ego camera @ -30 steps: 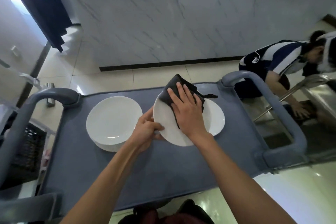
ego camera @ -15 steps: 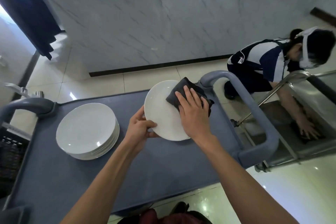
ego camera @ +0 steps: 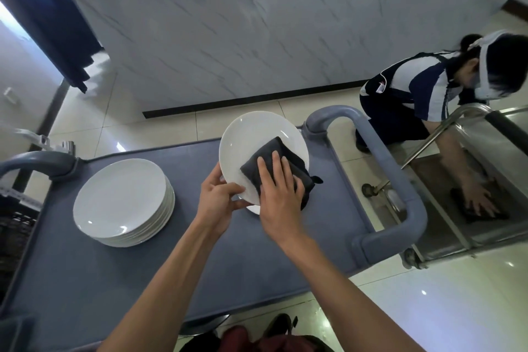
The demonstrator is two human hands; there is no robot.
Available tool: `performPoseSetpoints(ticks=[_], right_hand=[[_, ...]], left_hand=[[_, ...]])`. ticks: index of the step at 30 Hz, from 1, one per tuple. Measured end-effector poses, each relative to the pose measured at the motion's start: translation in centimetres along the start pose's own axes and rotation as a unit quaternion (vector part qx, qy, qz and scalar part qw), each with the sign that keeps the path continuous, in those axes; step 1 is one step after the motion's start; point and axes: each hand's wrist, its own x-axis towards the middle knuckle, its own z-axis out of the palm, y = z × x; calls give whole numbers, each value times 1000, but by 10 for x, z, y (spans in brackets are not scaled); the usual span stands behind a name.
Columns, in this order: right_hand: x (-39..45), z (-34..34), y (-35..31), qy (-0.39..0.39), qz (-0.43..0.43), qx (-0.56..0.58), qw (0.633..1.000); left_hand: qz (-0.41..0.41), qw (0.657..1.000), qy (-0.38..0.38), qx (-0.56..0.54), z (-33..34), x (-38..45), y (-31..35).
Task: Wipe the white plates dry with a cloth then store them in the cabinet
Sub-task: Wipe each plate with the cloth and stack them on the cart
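Observation:
A white plate point(ego camera: 251, 140) is held tilted above the grey cart top point(ego camera: 200, 260). My left hand point(ego camera: 218, 203) pinches its lower left rim. My right hand point(ego camera: 278, 194) presses a folded dark cloth point(ego camera: 273, 156) flat against the plate's face, fingers straight. A sliver of another white plate point(ego camera: 253, 209) shows on the cart under my hands. A stack of several white plates point(ego camera: 123, 203) stands on the left of the cart.
The cart has grey tube handles at left point(ego camera: 37, 161) and right point(ego camera: 383, 168). Beside it on the right a crouching person point(ego camera: 414, 94) wipes the lower shelf of a steel trolley point(ego camera: 468, 180). A marble-faced counter wall point(ego camera: 243, 37) runs behind.
The view has shifted. The plate has tilted up more, and my right hand with the cloth has slid from the plate's upper right edge down toward its lower right.

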Motion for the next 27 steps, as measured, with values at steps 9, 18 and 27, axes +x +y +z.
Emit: performPoseSetpoints(ticks=[9, 18, 27], right_hand=[[3, 2, -36, -19, 90, 179, 980], [2, 12, -24, -5, 12, 159, 987], [0, 9, 11, 5, -15, 47, 999]], left_hand=[[7, 1000, 24, 3, 5, -8, -4], [19, 998, 52, -19, -10, -8, -2], [17, 997, 68, -29, -23, -9, 0]])
